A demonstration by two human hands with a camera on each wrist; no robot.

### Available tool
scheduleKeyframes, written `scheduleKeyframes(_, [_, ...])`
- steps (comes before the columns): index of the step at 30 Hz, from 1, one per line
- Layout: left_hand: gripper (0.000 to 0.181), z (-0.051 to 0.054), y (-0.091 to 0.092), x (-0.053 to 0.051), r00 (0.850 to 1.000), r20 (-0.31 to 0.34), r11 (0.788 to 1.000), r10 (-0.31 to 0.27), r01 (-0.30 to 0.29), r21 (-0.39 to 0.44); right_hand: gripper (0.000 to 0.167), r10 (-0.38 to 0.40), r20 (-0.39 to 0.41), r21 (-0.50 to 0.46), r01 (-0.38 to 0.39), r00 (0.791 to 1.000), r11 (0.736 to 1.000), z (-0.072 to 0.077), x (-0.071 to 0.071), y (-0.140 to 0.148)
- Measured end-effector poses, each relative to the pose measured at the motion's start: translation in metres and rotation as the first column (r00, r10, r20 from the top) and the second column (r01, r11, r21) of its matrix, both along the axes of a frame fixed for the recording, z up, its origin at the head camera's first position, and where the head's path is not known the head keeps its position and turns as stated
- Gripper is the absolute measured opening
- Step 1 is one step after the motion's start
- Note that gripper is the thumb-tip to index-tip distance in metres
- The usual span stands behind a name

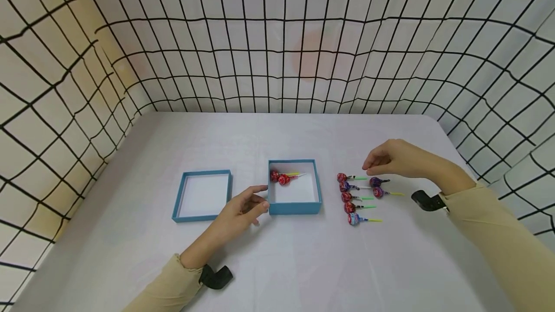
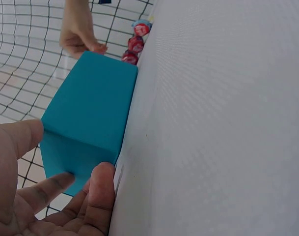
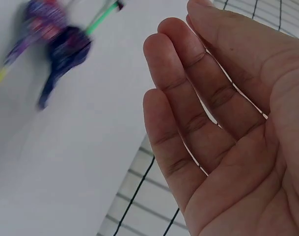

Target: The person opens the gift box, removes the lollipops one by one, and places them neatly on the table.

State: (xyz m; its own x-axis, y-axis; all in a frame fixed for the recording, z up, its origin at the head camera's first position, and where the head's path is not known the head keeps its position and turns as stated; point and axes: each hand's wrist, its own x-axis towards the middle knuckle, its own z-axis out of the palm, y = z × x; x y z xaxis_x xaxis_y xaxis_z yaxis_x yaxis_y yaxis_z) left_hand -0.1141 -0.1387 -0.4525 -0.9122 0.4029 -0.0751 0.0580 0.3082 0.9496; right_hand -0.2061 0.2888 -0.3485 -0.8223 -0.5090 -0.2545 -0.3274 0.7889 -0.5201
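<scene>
My left hand (image 1: 240,210) touches the left side of an open blue box (image 1: 296,209) with its fingertips. The left wrist view shows the fingers spread against the box's blue wall (image 2: 90,98), not wrapped round it. Two red lollipops (image 1: 284,179) lie inside, near the box's left wall. My right hand (image 1: 396,159) hovers just above a dark purple lollipop (image 1: 376,182), beside another purple lollipop (image 1: 379,192) with a yellow stick. In the right wrist view its fingers (image 3: 164,64) are gently bent, and nothing shows between them.
A column of several wrapped lollipops (image 1: 349,207) lies right of the box, sticks pointing right. Left of the box, a shallow blue lid (image 1: 201,218) lies with its white inside up. Black netting (image 1: 269,37) rises behind and beside the white table (image 1: 303,264).
</scene>
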Motion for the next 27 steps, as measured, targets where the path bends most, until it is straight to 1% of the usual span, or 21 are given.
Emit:
scheduleKeyframes(4, [0.053, 0.000, 0.000, 0.000, 1.000, -0.006, 1.000, -0.001, 0.001, -0.006, 0.015, 0.033, 0.006, -0.014, -0.033, 0.999, 0.999, 0.006, -0.004, -0.017])
scheduleKeyframes(14, [0.052, 0.000, 0.001, 0.001, 1.000, -0.008, 1.000, 0.008, -0.008, -0.012, 0.011, 0.100, -0.012, -0.020, -0.100, 0.995, 0.995, 0.015, -0.015, -0.057])
scheduleKeyframes(21, [0.053, 0.000, 0.001, 0.001, 1.000, 0.000, 1.000, 0.008, -0.008, -0.008, 0.011, 0.137, -0.010, -0.036, -0.137, 0.991, 0.990, 0.014, -0.022, -0.083])
scheduleKeyframes(27, [0.052, 0.000, 0.001, 0.001, 1.000, -0.001, 1.000, 0.009, -0.009, -0.005, 0.013, 0.170, -0.018, -0.035, -0.171, 0.985, 0.985, 0.013, -0.025, -0.103])
